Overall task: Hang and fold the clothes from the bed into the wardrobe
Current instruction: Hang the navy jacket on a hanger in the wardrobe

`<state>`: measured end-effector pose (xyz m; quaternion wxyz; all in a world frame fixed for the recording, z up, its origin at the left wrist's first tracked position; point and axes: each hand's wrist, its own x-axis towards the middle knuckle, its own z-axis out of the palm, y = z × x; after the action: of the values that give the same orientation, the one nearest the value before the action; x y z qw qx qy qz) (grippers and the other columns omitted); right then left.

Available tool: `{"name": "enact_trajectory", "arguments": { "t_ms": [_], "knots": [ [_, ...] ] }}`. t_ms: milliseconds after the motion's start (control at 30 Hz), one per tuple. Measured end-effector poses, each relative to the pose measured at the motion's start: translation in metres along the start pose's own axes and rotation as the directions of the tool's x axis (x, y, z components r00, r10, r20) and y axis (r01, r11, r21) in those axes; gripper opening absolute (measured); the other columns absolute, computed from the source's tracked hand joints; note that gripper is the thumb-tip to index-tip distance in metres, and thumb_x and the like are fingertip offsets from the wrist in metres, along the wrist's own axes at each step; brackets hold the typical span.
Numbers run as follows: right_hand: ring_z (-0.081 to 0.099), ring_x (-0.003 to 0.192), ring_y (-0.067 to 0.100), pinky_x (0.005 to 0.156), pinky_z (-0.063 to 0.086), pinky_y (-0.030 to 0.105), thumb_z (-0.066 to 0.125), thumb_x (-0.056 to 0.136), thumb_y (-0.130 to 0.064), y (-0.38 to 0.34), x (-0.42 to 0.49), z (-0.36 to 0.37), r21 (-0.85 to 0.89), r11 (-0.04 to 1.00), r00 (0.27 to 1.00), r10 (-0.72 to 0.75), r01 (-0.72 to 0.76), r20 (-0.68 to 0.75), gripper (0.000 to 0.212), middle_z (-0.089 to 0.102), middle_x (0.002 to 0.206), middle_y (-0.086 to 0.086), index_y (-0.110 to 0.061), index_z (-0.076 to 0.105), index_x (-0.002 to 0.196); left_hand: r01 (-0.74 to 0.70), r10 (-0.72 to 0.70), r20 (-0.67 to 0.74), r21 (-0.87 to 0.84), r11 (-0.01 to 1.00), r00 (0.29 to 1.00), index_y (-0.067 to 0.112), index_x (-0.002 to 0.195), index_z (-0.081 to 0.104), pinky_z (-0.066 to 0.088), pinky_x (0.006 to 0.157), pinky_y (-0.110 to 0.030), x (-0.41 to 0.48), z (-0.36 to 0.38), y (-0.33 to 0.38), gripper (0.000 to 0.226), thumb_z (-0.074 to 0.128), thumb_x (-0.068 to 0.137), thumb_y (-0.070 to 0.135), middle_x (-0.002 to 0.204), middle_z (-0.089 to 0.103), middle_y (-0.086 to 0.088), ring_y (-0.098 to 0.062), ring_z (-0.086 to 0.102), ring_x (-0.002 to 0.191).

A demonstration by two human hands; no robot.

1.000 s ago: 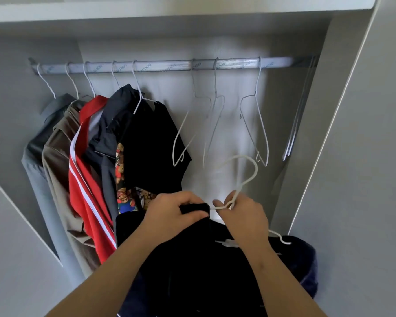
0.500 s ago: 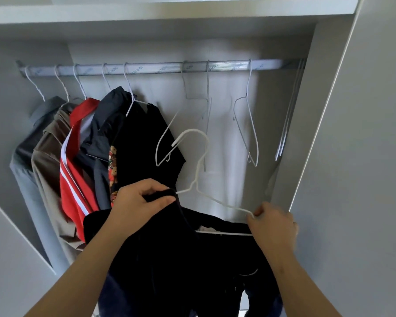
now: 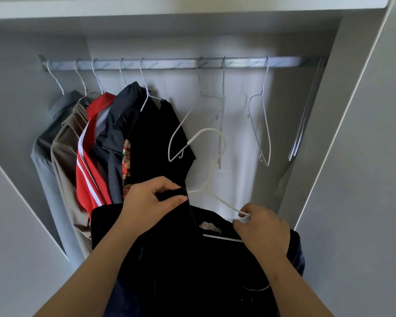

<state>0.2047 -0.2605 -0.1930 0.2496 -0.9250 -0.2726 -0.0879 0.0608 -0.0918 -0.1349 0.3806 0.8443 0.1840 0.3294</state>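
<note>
Left hand [image 3: 146, 202] pinching garment [image 3: 181, 259] at shoulder; right hand [image 3: 263, 227] gripping hanger [image 3: 207, 187] arm. Garment hanging between 2 hands, below rail [image 3: 169, 64], not yet hung. Best seating both shoulders evenly, then lifting hook into free gap.

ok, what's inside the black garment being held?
White wire hanger: hook, right shoulder and part of the bottom bar show at the neck, beside a label. Left shoulder mostly covered by the garment at the left hand.

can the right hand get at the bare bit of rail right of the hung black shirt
Probably yes: the rail is bare there and the space below looks open, bar one tilted empty hanger. The right hand does pinch the white hanger, though.
</note>
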Motion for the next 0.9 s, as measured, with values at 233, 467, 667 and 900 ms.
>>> {"name": "enact_trajectory", "arguments": {
  "t_ms": [233,467,667,900],
  "knots": [
    [0.055,0.072,0.013,0.062,0.039,0.024,0.054,0.079,-0.038,-0.006,-0.002,-0.004,0.095,0.992,0.983,0.062,-0.079,0.174,0.010,0.056,0.073,-0.012,-0.031,0.056,0.085,-0.040,0.039,0.028,0.033,0.999,0.999,0.040,0.074,0.065,0.057,0.072,-0.036,0.000,0.003,0.000,0.027,0.079,0.070,0.017,0.075,0.070,0.016,-0.002,0.066,0.073],
    [0.053,0.064,0.006,0.050,0.032,0.019,0.058,0.073,-0.041,-0.010,-0.008,-0.009,0.191,0.969,0.971,0.118,-0.158,0.207,0.011,0.056,0.064,-0.014,-0.033,0.051,0.074,-0.041,0.038,0.042,0.060,0.997,0.998,0.043,0.073,0.064,0.056,0.072,-0.038,0.000,0.008,-0.003,0.026,0.079,0.069,0.022,0.074,0.069,0.017,-0.002,0.066,0.074],
    [0.048,0.060,0.006,0.051,0.031,0.019,0.057,0.076,-0.044,-0.029,-0.008,-0.018,0.188,0.980,0.991,0.040,-0.063,0.125,0.014,0.053,0.066,-0.015,-0.032,0.055,0.083,-0.092,0.088,0.080,0.044,0.995,0.993,0.037,0.077,0.066,0.056,0.072,-0.033,-0.001,0.011,0.000,0.022,0.078,0.071,0.020,0.075,0.069,0.017,-0.001,0.066,0.074],
    [0.054,0.066,0.009,0.053,0.038,0.022,0.058,0.080,-0.030,-0.034,0.001,-0.020,0.388,0.918,0.991,0.038,-0.087,0.131,0.012,0.061,0.072,-0.009,-0.025,0.054,0.070,-0.115,0.091,0.195,0.119,0.986,0.977,0.039,0.081,0.066,0.054,0.075,-0.031,-0.008,0.023,-0.002,0.018,0.077,0.072,0.027,0.080,0.067,0.019,0.002,0.063,0.079]
  ]
}}
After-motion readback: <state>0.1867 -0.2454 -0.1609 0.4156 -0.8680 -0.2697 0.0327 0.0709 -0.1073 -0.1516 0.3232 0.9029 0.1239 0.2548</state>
